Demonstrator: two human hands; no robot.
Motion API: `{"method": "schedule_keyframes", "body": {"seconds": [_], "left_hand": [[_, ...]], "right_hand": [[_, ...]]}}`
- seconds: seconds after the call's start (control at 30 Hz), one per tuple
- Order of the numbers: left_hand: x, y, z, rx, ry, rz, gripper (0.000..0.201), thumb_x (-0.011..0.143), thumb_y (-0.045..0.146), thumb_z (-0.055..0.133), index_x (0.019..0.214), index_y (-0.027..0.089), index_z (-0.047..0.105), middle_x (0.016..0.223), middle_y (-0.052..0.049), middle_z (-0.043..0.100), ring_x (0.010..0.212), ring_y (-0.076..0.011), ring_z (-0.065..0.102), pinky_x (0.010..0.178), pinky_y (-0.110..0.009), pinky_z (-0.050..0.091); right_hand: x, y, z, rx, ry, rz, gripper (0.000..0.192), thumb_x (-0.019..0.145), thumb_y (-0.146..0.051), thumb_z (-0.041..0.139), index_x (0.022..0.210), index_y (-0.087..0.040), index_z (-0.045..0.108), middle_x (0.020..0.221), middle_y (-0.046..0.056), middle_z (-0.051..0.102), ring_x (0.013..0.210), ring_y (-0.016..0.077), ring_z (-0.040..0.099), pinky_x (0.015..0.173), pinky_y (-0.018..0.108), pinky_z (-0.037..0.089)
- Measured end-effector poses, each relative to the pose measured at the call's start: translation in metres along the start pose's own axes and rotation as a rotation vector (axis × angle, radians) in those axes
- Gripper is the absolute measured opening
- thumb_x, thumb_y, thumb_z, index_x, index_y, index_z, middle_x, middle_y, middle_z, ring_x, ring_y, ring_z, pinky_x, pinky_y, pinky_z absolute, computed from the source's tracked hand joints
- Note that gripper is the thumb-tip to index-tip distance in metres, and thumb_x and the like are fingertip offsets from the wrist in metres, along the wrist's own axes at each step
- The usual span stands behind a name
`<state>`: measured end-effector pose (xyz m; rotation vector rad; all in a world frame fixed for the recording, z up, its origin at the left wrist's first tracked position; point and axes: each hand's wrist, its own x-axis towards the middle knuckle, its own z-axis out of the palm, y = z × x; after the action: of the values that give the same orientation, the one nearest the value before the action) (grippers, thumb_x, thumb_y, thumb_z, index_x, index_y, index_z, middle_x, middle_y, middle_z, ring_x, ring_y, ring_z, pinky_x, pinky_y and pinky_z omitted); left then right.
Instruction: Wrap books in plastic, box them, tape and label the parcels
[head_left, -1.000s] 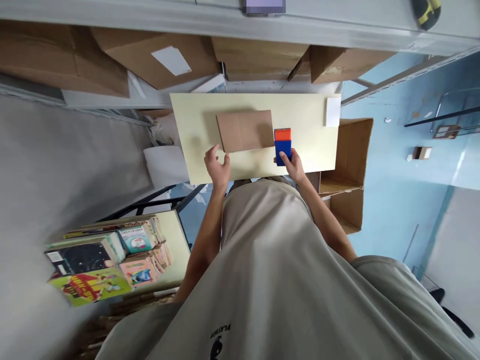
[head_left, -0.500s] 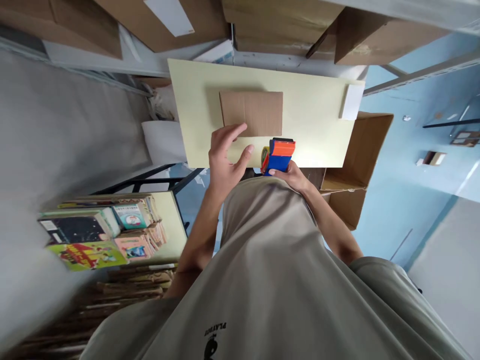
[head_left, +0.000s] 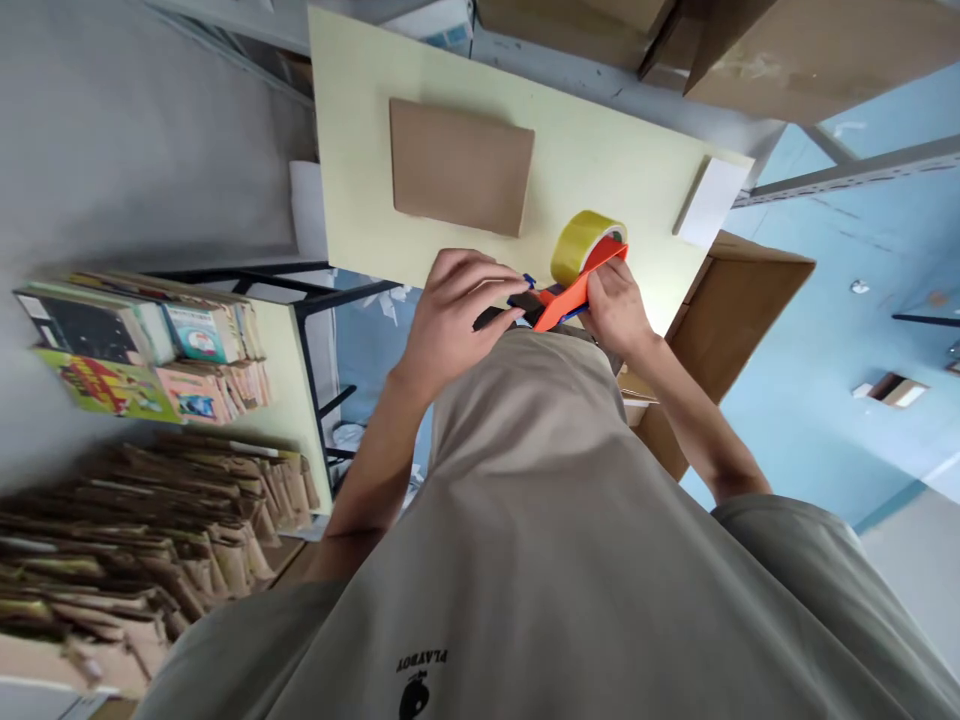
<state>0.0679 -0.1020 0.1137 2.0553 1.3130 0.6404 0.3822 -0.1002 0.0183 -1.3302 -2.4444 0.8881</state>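
Both hands — left hand (head_left: pixel 457 305), right hand (head_left: pixel 616 305) — grip the tape dispenser (head_left: pixel 577 270) at the table's (head_left: pixel 352 150) near edge; the cardboard (head_left: pixel 459 166) lies flat, untaped.

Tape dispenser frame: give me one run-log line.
left hand: on tape dispenser front | right hand: grips its handle | flat cardboard box: lying untouched on table

a flat cardboard piece (head_left: pixel 459 166) lies on the table (head_left: pixel 360 220) toward its far left part, well apart from a small pad (head_left: pixel 709 203) at the far right edge. at the near edge, both hands hold a tape dispenser (head_left: pixel 577 268) above the table, left hand (head_left: pixel 450 310) left of right hand (head_left: pixel 616 308). an open carton (head_left: pixel 750 310) stands beyond the table's right edge; stacked books (head_left: pixel 142 340) sit on a lower shelf to the left.
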Motion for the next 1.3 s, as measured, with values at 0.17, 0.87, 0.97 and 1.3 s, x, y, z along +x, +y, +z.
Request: {"method": "schedule_keyframes", "body": {"seconds": [0.17, 0.87, 0.97, 1.3], "left_hand": [[-0.007, 0.036, 0.02, 0.042, 0.063, 0.018, 0.01, 0.12, 0.044, 0.077, 0.126, 0.038, 0.082, 0.124, -0.003, 0.087, 0.122, -0.03, 0.076, 0.117, -0.061, 0.062], [-0.039, 0.034, 0.025, 0.102, 0.225, 0.123, 0.013, 0.123, 0.031, 0.067, 0.119, 0.031, 0.08, 0.113, -0.005, 0.084, 0.103, -0.0253, 0.078, 0.101, -0.05, 0.063], [-0.041, 0.015, 0.027, 0.053, 0.223, 0.057, 0.015, 0.123, 0.037, 0.07, 0.113, 0.03, 0.079, 0.11, -0.005, 0.083, 0.105, -0.0257, 0.077, 0.103, -0.048, 0.062], [-0.036, -0.053, 0.096, -0.311, 0.056, -0.316, 0.022, 0.108, 0.038, 0.084, 0.092, 0.026, 0.075, 0.093, -0.004, 0.081, 0.076, -0.0208, 0.066, 0.079, -0.037, 0.058]], "right_hand": [[-0.022, 0.014, -0.02, -0.078, -0.02, -0.041, 0.048, 0.12, -0.033, 0.046, 0.161, -0.017, 0.064, 0.134, 0.02, 0.078, 0.139, 0.0473, 0.073, 0.127, 0.081, 0.055], [-0.031, -0.02, -0.026, -0.19, 0.018, -0.119, 0.065, 0.126, -0.066, 0.031, 0.146, -0.016, 0.068, 0.126, 0.021, 0.08, 0.126, 0.0437, 0.078, 0.121, 0.073, 0.06], [-0.028, -0.031, -0.028, -0.182, -0.102, -0.072, 0.077, 0.125, -0.075, 0.024, 0.148, -0.016, 0.068, 0.127, 0.025, 0.083, 0.121, 0.0421, 0.081, 0.114, 0.064, 0.066], [-0.024, -0.046, -0.03, -0.378, -0.527, 0.15, 0.087, 0.125, -0.072, 0.027, 0.162, 0.002, 0.056, 0.118, 0.034, 0.087, 0.111, 0.0472, 0.084, 0.098, 0.052, 0.061]]}}
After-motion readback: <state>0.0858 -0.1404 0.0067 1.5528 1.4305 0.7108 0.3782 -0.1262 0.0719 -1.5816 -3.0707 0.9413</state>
